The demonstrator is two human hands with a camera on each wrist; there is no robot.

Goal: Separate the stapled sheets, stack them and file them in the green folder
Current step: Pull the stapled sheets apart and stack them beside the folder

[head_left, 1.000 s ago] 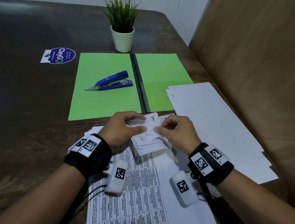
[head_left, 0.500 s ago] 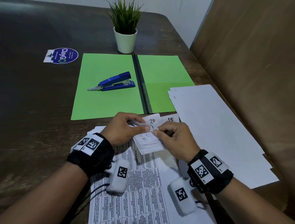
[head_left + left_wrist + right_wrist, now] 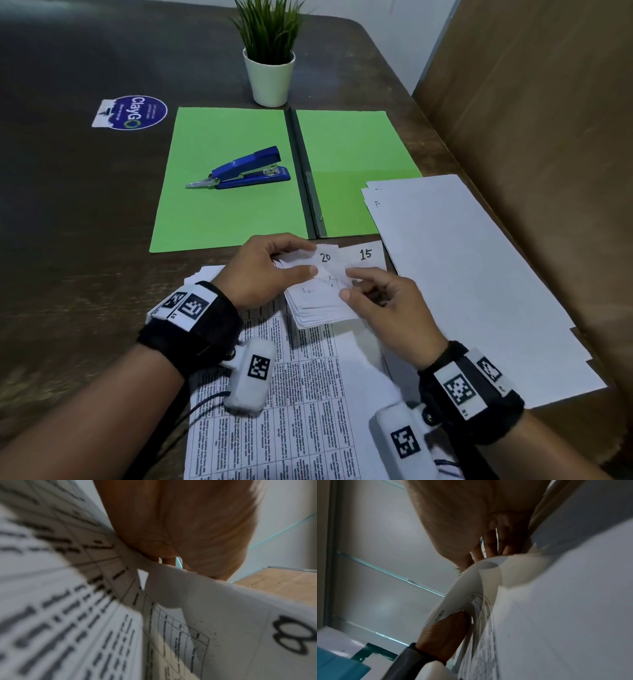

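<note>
Both hands (image 3: 329,284) have folded corners back, exposing 20 and 15.

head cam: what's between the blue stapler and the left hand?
In the head view, the stapler lies on the open green folder's left flap. Toward the left hand come only bare green flap, then a strip of dark table.

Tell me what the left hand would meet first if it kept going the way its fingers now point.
The left hand points right, across the folded-back sheet corners it pinches. Going straight on, it would likely meet the right hand first, whose fingertips sit just beyond on the same corners. Depth is unclear.
</note>
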